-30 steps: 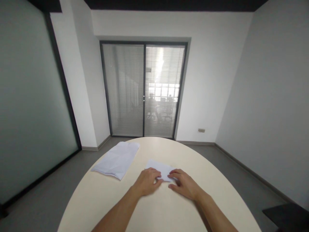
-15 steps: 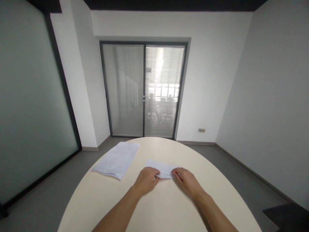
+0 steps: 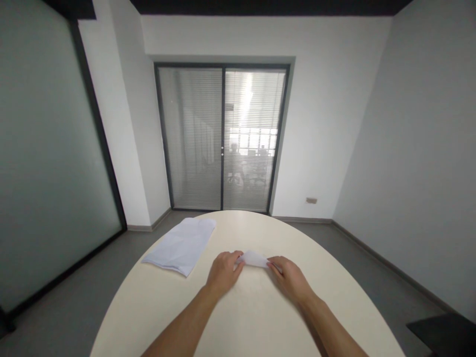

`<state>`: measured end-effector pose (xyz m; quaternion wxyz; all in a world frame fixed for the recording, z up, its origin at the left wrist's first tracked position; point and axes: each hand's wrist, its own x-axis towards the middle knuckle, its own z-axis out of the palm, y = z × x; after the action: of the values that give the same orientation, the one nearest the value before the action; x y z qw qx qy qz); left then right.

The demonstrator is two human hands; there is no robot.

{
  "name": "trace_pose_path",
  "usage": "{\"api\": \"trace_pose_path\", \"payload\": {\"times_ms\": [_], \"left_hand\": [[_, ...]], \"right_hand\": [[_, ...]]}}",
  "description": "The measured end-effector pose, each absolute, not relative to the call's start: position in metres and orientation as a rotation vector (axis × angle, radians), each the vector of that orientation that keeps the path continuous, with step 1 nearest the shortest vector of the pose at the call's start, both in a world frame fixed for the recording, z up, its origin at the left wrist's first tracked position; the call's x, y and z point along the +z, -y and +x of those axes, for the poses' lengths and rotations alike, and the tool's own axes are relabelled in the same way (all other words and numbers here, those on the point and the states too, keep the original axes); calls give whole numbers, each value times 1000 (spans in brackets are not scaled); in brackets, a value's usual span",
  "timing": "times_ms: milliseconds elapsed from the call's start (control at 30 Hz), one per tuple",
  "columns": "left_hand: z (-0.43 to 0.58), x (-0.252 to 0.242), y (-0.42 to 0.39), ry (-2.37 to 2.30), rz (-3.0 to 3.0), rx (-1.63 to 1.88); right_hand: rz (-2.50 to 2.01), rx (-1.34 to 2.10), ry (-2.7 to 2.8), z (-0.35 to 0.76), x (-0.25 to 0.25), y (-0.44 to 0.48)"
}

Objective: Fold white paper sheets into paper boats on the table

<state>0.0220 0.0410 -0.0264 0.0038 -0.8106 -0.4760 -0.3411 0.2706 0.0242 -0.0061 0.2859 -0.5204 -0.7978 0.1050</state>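
A small folded white paper [image 3: 254, 258] lies on the round cream table [image 3: 245, 317], a little past the middle. My left hand [image 3: 223, 271] pinches its left end with fingers closed. The paper's right end is held by my right hand [image 3: 289, 276], also with fingers closed. Between the two hands the sheet looks narrow and partly raised off the tabletop.
A stack of white paper sheets [image 3: 181, 246] lies at the table's far left edge. Glass sliding doors with blinds [image 3: 222, 139] stand behind the table. A frosted glass wall [image 3: 44, 158] runs along the left. A dark object [image 3: 442, 337] sits at the lower right corner.
Both hands have slid away from me with the paper. The sheet was flat and wider a second ago; now it is folded narrower between my pinching fingers.
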Motion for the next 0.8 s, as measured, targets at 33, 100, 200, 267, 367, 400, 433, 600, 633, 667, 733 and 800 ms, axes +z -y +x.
{"api": "trace_pose_path", "payload": {"times_ms": [33,100,200,267,367,400,433,600,633,667,733,800], "left_hand": [[21,-28,-43,1515,-2505,-1105],[19,-32,-48,1552,-2443,-1191],[18,-35,-52,1546,-2379,-1369],[18,-36,-51,1524,-2338,-1484],[19,-36,-50,1512,-2302,-1621],[19,-36,-50,1510,-2309,-1657],[19,-37,-50,1511,-2321,-1684],[18,-39,-54,1588,-2331,-1620],[18,-39,-53,1593,-2329,-1561],[18,-37,-52,1588,-2333,-1493],[20,-33,-47,1556,-2370,-1350],[24,-29,-39,1501,-2470,-1207]], "right_hand": [[-1390,334,2083,271,-6,-25],[-1356,458,1993,271,-7,-26],[-1301,594,1866,271,-7,-26],[-1291,649,1780,272,-8,-27],[-1285,702,1670,274,-10,-31],[-1283,720,1640,274,-12,-33],[-1280,749,1615,275,-14,-34],[-1280,964,1484,275,-27,-40],[-1307,972,1467,274,-30,-41],[-1352,950,1465,273,-32,-41],[-1462,837,1532,272,-33,-39],[-1565,667,1647,270,-31,-35]]}}
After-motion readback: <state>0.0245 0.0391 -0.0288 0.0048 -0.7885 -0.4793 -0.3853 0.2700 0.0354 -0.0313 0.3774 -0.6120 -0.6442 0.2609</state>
